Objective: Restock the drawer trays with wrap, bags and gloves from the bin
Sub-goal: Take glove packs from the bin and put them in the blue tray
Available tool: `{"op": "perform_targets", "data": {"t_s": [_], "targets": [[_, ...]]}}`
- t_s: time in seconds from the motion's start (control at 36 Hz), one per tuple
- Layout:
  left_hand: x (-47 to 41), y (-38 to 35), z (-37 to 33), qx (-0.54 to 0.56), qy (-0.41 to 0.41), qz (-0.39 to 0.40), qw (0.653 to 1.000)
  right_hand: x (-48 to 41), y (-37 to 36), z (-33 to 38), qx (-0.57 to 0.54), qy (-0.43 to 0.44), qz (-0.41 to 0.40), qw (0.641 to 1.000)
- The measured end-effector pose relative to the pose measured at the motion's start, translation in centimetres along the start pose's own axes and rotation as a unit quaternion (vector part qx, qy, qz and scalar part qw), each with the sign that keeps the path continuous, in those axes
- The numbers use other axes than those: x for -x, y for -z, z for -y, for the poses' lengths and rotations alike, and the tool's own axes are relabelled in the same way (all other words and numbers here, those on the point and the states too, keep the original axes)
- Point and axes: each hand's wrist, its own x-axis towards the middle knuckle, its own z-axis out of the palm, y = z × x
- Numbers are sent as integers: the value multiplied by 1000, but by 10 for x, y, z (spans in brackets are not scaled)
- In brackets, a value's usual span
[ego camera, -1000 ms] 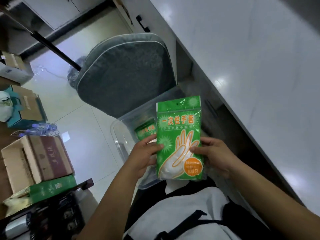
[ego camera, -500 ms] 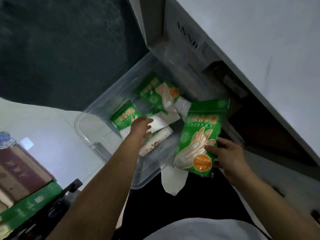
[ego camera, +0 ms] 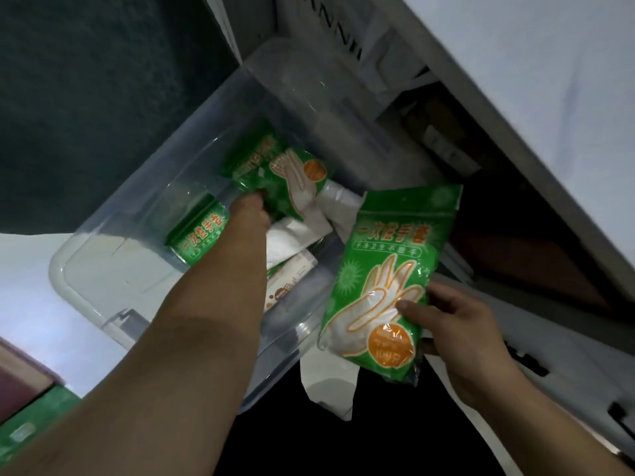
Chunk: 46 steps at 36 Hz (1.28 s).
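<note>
The green glove pack [ego camera: 381,280] is in the lower middle of the frame, up in the air just to the right of the clear bin [ego camera: 86,280]. The right hand [ego camera: 457,324] pinches its lower right side, thumb on the front. The left hand [ego camera: 249,214] is deep inside the bin, in the middle of the frame. Its fingertips are at the edge of a second glove pack [ego camera: 278,173]. I cannot tell if it grips the pack or only touches it (the fingers are tucked out of sight). The two hands are well apart.

One pack is out of the bin but not put away yet. A third glove pack [ego camera: 199,235], some white bags [ego camera: 292,235] and a brown-and-white pack [ego camera: 292,280] are in the bin too, so I think a lot is left to do.

The open drawer [ego camera: 515,242] is the dark space at the right. It is too dark to see its trays. The white counter [ego camera: 549,97] hangs over it in the upper right, so the way in looks low. The bin's near rim is just beside the held pack, which could bump it.
</note>
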Motion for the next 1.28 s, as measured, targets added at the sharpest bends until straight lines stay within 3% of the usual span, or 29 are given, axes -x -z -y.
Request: {"op": "perform_targets", "data": {"t_s": [0.25,0.42,0.58,0.81,1.0,1.06,1.17,1.22,1.28], "targets": [[101,24,17,9,-106,-54,993,24,-7,32,61,68,101,991],[203,64,28,-2,-172,-63,983,53,-2,84,160,179,204,949],[295,78,21,-6,-240,-20,971,72,30,145,86,219,251,939],[386,41,2,-9,-337,112,935,51,135,211,76,249,193,946],[430,-28,5,-77,-361,197,908,1,213,206,135,192,53,971],[436,-52,12,-86,-349,216,908,-3,224,202,181,214,-17,960],[439,-98,29,-131,-308,239,912,8,234,199,313,332,-150,877],[439,-118,39,-147,-286,253,912,20,234,201,222,356,-94,903],[441,-135,50,-154,-254,271,916,32,232,202,81,300,38,950]]}}
